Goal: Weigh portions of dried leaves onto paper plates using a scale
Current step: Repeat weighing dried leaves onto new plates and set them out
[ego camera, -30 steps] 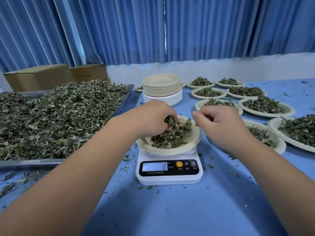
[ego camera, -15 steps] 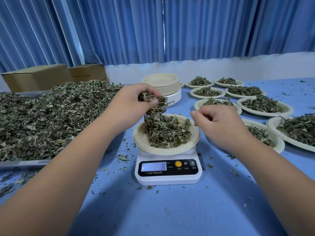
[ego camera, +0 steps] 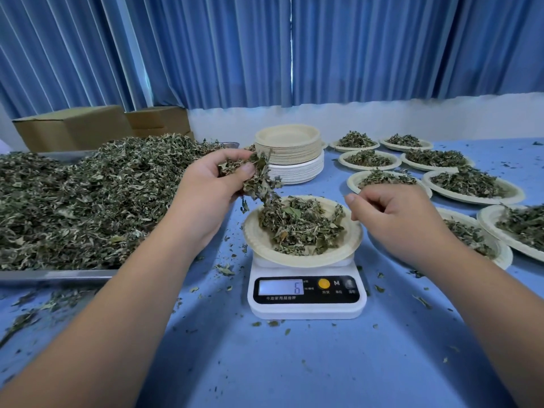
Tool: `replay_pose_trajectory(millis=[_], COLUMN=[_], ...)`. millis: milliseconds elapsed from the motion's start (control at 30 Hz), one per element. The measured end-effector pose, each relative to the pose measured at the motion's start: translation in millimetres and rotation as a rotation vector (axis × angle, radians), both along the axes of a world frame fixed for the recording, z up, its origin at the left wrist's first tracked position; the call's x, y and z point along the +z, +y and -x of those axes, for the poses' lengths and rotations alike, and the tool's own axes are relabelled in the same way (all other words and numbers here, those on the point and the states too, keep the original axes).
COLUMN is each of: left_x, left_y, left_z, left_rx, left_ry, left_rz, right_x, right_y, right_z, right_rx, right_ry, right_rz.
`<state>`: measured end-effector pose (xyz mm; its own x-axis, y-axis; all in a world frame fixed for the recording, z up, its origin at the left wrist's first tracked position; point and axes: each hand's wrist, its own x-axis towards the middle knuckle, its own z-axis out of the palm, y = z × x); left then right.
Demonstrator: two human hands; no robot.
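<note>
— Holding a clump of dried leaves (ego camera: 256, 179) in our left hand (ego camera: 210, 191), are we? What's the grip like?

— Fingers and thumb closed around it, up above the left rim of the paper plate (ego camera: 301, 228). A few bits trail down from the clump toward the pile of leaves lying in that plate.

— And the plate sits where?

— On top of the white kitchen scale (ego camera: 307, 293), at the middle of the blue table (ego camera: 294, 363). The display shows a 6.

— Our right hand (ego camera: 403, 223)?

— Curled loosely into a fist just beside the plate's right rim, with nothing in it that we can see. Whether it touches the rim, we cannot tell.

— Where does the bulk supply lie?

— To our left, heaped on a metal tray (ego camera: 56, 276): a big mound of leaves (ego camera: 82, 201). Two cardboard boxes (ego camera: 97, 128) stand behind it, in front of the blue curtain (ego camera: 265, 48).

— Spare plates?

— A stack of empty plates (ego camera: 290, 157) stands beyond the scale, tan ones on top of white ones. To the right, filled plates (ego camera: 468, 184) are laid out in rows, each with its portion. Crumbs of leaf are scattered over the tablecloth around the scale.
</note>
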<state>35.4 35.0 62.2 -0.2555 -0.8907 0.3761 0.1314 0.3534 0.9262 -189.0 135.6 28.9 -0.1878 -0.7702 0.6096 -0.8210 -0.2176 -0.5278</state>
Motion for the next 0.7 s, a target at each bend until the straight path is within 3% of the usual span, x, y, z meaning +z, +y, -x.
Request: replay_pose_trajectory(millis=[100,200,400,500,633,700], left_x=[8,15,-1,-1,6,5], left_y=[-1,-13,-38,-34,-17,-5], left_z=[-12,-40,-78,-76,-53,-34], left_rx=[-0.003,0.168,0.722,0.660,0.352,0.261], left_ry=[0.189,0.245,-0.083,-0.086,0.053,-0.053], left_rz=[-0.064,-0.082,0.038,-0.007,-0.107,-0.044], right_x=[-1,-2,-4,-4,-4,-5], right_y=[0,0,-1,-1,-1,-1], right_z=[0,1,2,2,2,2], right_rx=[-0.009,-0.029,-0.036,-0.031,-0.034,-0.035], right_ry=[0.000,0.007,0.013,0.006,0.005,0.000], right_rz=[-0.013,-0.020,-0.026,-0.029,-0.043,-0.050])
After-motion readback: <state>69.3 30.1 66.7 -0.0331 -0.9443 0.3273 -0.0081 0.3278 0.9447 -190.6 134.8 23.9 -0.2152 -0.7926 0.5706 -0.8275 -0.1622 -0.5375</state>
